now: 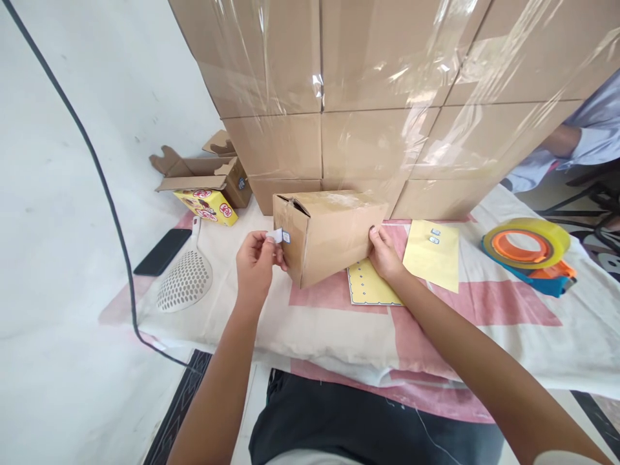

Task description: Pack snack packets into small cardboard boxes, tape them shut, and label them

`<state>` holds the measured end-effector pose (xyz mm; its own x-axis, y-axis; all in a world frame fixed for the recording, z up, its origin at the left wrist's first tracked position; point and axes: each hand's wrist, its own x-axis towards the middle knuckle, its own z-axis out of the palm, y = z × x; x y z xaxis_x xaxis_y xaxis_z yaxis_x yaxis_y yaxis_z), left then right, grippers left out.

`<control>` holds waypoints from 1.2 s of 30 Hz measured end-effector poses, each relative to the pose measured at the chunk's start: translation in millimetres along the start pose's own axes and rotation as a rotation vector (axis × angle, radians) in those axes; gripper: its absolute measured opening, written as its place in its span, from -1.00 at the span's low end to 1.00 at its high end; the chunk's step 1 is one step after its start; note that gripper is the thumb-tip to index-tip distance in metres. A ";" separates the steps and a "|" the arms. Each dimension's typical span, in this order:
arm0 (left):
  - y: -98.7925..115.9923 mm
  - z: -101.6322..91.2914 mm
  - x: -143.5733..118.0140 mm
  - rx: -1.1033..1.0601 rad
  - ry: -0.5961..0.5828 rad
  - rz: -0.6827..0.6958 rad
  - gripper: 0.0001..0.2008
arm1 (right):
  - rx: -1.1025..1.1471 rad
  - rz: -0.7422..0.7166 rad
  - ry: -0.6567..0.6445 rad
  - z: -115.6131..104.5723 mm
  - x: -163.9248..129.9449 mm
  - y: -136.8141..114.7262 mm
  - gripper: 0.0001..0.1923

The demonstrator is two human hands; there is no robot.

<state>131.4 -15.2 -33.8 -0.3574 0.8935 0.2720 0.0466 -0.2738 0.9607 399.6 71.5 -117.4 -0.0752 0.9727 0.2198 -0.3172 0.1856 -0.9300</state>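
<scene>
- Here, a small cardboard box point(329, 232) lies on its side on the cloth-covered table point(484, 336), at centre frame, in front of a wrapped stack of cartons point(368, 97).
- The left hand point(254, 265) has thumb and forefinger pinched on a small white sticker point(277, 236), held at the box's end flap at 9 o'clock.
- The right hand point(385, 255) steadies the box at 3 o'clock, fingers curled onto its side.
- Judged step: labelling the end; the sticker seems only partly stuck, so pressing it flat comes next.
- A yellow sticker sheet point(433, 255) and a tape dispenser point(530, 252) lie further out at 3 o'clock.
</scene>
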 end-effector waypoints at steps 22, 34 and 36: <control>-25.4 229.5 -40.4 1.020 -0.864 0.866 -0.69 | 0.006 -0.406 0.459 -164.3 35.3 -116.2 -0.46; -31.1 303.5 11.0 0.927 -1.117 0.606 -0.69 | -0.332 -0.475 0.638 -165.0 29.4 -112.0 -0.51; -27.5 309.9 11.7 0.939 -1.010 0.556 -0.74 | -0.367 -0.485 0.670 -162.7 27.0 -109.7 -0.58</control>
<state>415.1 113.0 -39.5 0.6720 0.7246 0.1530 0.6667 -0.6819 0.3008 586.2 100.1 -57.4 0.5906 0.6322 0.5015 0.1598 0.5176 -0.8406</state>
